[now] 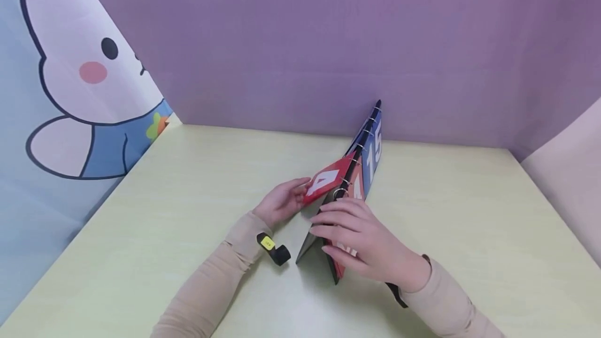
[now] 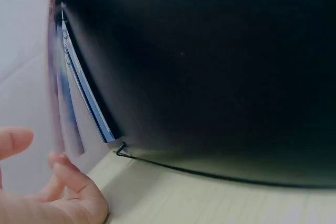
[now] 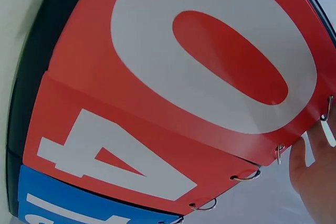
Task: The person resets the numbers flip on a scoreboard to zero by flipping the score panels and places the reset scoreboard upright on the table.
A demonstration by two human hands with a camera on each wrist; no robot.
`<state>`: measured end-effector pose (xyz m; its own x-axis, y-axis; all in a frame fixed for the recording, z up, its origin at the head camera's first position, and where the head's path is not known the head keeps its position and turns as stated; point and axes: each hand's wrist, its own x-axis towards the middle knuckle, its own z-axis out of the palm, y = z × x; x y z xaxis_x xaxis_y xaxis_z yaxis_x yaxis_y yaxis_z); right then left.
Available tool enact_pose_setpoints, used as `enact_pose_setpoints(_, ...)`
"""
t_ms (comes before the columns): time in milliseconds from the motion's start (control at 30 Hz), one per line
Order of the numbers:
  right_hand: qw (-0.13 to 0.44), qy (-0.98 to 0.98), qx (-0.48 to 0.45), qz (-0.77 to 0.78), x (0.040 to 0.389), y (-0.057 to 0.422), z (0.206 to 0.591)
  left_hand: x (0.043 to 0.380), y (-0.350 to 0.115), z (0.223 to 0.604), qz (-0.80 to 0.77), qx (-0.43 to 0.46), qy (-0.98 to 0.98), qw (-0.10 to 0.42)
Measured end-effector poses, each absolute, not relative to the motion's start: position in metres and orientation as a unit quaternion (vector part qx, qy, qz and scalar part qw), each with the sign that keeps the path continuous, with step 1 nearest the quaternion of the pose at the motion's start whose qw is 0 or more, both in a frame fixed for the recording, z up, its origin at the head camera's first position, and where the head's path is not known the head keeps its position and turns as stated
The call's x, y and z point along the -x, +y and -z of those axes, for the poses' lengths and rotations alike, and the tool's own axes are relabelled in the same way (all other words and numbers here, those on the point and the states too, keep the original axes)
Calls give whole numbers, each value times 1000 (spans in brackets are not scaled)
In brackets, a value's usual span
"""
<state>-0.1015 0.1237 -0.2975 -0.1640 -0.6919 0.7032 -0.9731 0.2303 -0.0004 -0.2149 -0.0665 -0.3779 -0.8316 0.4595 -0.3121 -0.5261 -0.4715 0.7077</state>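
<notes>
A flip scoreboard [image 1: 360, 145] with ring-bound number cards stands like a tent on the table. A red card [image 1: 334, 171] marked 4 slants out from its left face; the fingers of my left hand [image 1: 280, 202] are at its outer edge. In the left wrist view, the left hand's thumb and fingers are apart below blurred cards, beside the black panel [image 2: 210, 66]. Loosely bent fingers of my right hand [image 1: 361, 239] reach across the near end of the ring-bound ridge. The right wrist view shows a red 0 card [image 3: 226, 61], a red 4 card [image 3: 168, 156] and a blue card [image 3: 68, 200].
The pale yellow table [image 1: 164, 223] extends around the scoreboard. Behind it rises a purple backdrop [image 1: 281, 40], close to the board's far end. A cartoon-printed curtain [image 1: 61, 145] hangs at the left. A black wrist strap [image 1: 274, 249] with a yellow tag is on the left sleeve.
</notes>
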Motion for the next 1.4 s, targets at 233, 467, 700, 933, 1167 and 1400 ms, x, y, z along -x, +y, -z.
enact_pose_setpoints(233, 296, -739, -562, -226, 99, 122, 297, 215, -65, 384, -844, 48, 487, 218)
enact_pose_setpoints(467, 293, -746, -557, -219, 98, 120, 298, 213, -63, 387, -835, 63, 523, 160)
enact_pose_setpoints(700, 287, -752, -553, -218, 96, 120, 298, 213, -62, 388, -824, 50, 545, 149)
enact_pose_setpoints(933, 285, -754, -550, -219, 97, 120, 297, 213, -61, 385, -823, 54, 546, 149)
enact_pose_setpoints(1167, 281, -755, -549, -222, 96, 121, 298, 212, -61, 384, -825, 68, 540, 148)
enact_pose_setpoints(1400, 271, -762, -547, -218, 94, 119, 299, 208, -73, 368, -873, 68, 465, 127)
